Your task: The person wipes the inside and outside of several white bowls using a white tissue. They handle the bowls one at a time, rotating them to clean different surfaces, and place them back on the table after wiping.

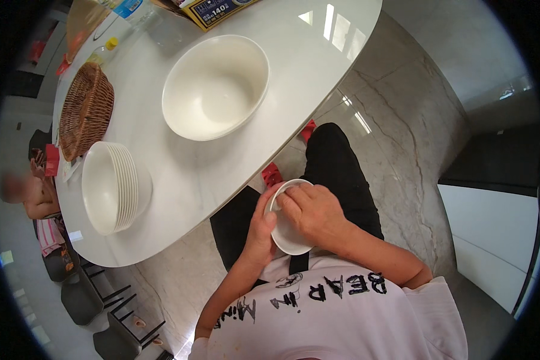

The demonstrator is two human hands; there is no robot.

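Just off the table's near edge, over my lap, a small white bowl (291, 237) is tilted with its inside toward me. My left hand (261, 229) grips it from the left, fingers behind the wall and thumb over the rim. My right hand (315, 214) lies across the bowl's upper right, its fingers curled down into the hollow; anything pinched beneath them is hidden. On the white table (180, 174) a large white bowl (219, 87) stands beyond my hands. Toward the left, several nested white bowls (111, 189) lean on their side.
A brown wicker basket (85, 113) is at the table's left, near a yellow-capped bottle (105, 50). A cardboard box (213, 11) stands at the far edge. Another person (39, 198) sits beyond the left side, by dark chairs (87, 302). A white cabinet (492, 225) is on the right.
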